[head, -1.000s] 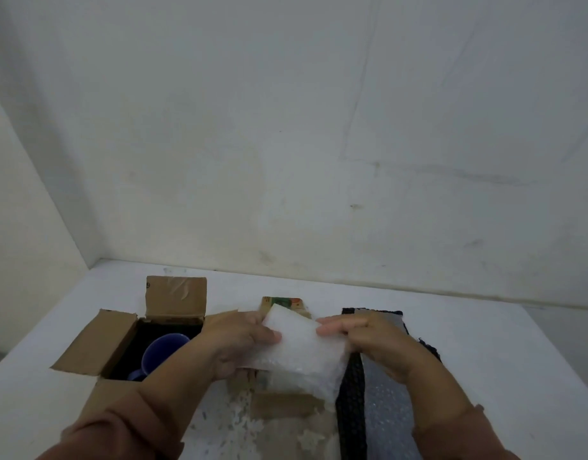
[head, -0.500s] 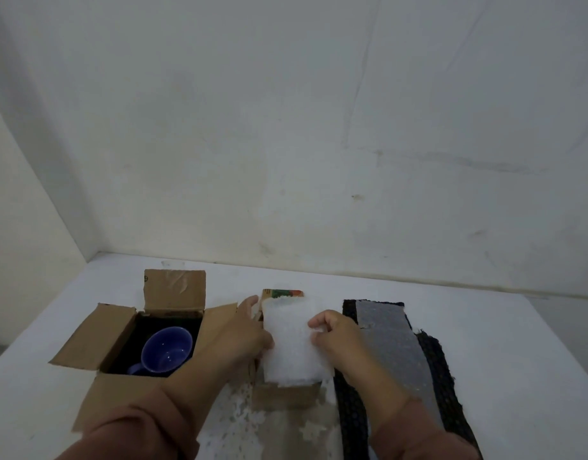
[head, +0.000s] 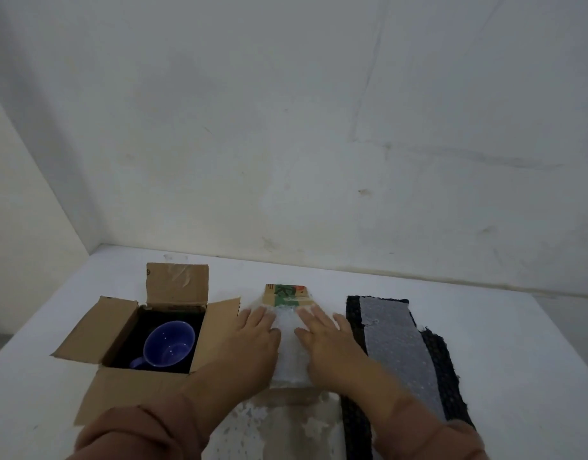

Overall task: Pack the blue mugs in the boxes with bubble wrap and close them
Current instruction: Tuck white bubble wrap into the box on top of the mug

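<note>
Hands (head: 287, 343) now flattened, bubble wrap (head: 287, 346) beneath

On the table (head: 502, 343), an open box (head: 120, 330) at left holds a mug (head: 169, 344). Right of it, both hands (head: 252, 343) lie flat on bubble wrap (head: 287, 353) covering what seems a second box (head: 287, 293). A mat (head: 452, 376) bearing another wrap strip (head: 395, 346) lies rightmost.

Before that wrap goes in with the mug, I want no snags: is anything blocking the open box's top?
Nothing visible does. The open box has its flaps folded outward, and the blue mug sits uncovered inside. Both hands press the bubble wrap flat beside it.
</note>
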Motion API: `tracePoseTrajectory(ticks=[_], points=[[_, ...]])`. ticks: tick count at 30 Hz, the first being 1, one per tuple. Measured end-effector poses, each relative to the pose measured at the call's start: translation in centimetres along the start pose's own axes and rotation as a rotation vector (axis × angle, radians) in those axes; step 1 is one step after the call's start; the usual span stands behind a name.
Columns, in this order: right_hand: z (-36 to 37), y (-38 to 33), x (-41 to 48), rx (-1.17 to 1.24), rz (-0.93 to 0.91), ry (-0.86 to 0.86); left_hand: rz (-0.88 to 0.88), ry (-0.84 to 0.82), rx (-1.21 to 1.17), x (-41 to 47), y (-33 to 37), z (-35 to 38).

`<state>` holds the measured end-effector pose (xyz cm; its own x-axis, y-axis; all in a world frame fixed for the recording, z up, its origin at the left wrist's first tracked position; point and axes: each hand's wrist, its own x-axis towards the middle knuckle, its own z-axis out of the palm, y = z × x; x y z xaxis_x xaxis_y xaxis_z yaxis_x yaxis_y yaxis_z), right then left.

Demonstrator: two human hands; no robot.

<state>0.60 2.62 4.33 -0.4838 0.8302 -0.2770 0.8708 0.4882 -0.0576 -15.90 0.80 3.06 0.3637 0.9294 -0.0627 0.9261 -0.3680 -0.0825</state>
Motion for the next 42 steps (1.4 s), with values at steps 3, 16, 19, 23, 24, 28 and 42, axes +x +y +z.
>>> tracePoseTrajectory(ticks=[3, 16, 19, 23, 24, 28, 42], points=[[-0.2, 0.3, 0.5, -0.075, -0.033, -0.197, 0.011, -0.279, -0.05, 0.3, -0.1, -0.5], [-0.8, 0.8, 2.8, -0.094, -0.001, -0.333, 0.078, -0.254, 0.081, 2.5, -0.9, 0.2], [0.4, 0.9, 2.8, -0.038, -0.006, -0.221, 0.065, -0.257, 0.097, 2.7, -0.4, 0.2], [1.8, 2.2, 0.7, 0.68, 0.065, 0.041, 0.043, -0.253, 0.074, 2.8, -0.1, 0.1], [2.5, 3.1, -0.2, 0.872, 0.191, 0.207, 0.038, -0.248, 0.052, 2.6, -0.3, 0.1], [6.4, 7.4, -4.1, 0.75, 0.67, 0.311, 0.021, -0.197, -0.097, 1.7, 0.2, -0.4], [4.7, 7.0, -6.6, 0.913, 0.771, 0.578, -0.115, -0.029, -0.812, 0.8, 4.7, -2.4]])
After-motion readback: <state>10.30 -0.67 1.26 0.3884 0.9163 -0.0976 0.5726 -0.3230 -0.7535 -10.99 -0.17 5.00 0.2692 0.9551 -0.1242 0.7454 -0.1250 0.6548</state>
